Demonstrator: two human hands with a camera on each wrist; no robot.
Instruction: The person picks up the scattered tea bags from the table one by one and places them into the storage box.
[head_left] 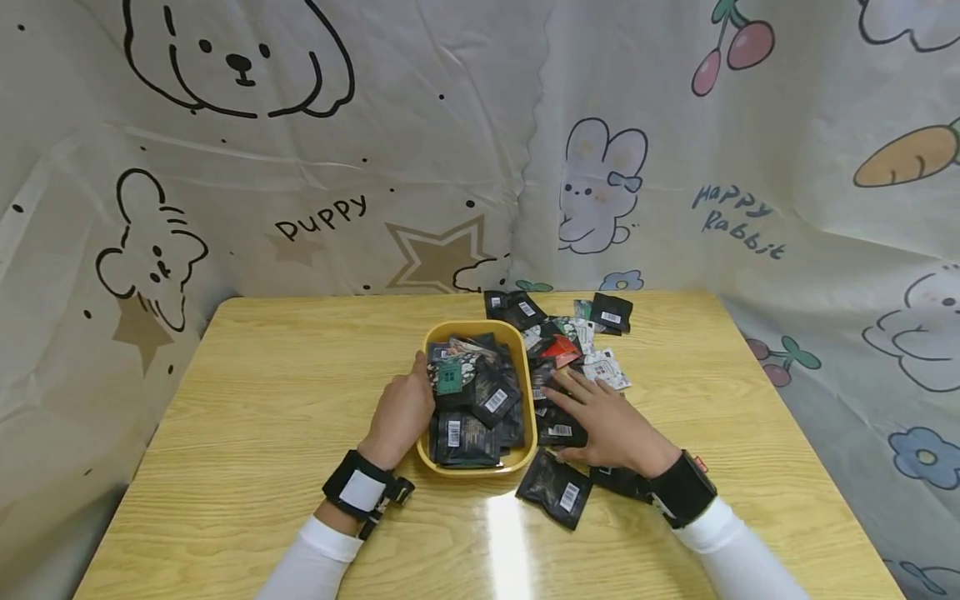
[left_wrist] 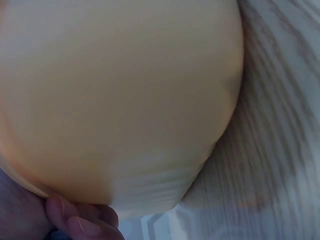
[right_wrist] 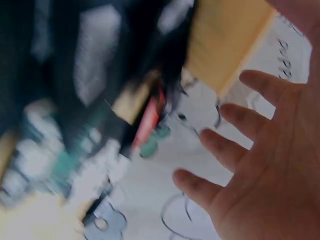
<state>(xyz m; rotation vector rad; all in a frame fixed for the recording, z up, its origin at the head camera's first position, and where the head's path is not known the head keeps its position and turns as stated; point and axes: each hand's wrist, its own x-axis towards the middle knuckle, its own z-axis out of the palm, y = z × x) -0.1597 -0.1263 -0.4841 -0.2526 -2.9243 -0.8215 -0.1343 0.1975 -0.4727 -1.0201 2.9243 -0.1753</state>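
Observation:
A yellow plastic container stands on the table, heaped with small, flat, mostly black packets. At its left side my left hand grips the rim; in the left wrist view the curled fingers lie at the edge of the container's smooth outer wall. To the right, my right hand reaches over a loose pile of packets, fingers spread and palm downward. In the right wrist view its fingers are apart with nothing between them, and the packets beside them are blurred.
More packets lie right of the container, including a red one, white patterned ones and a black one at the back. A single black packet lies nearer the front. A printed cloth hangs behind the wooden table.

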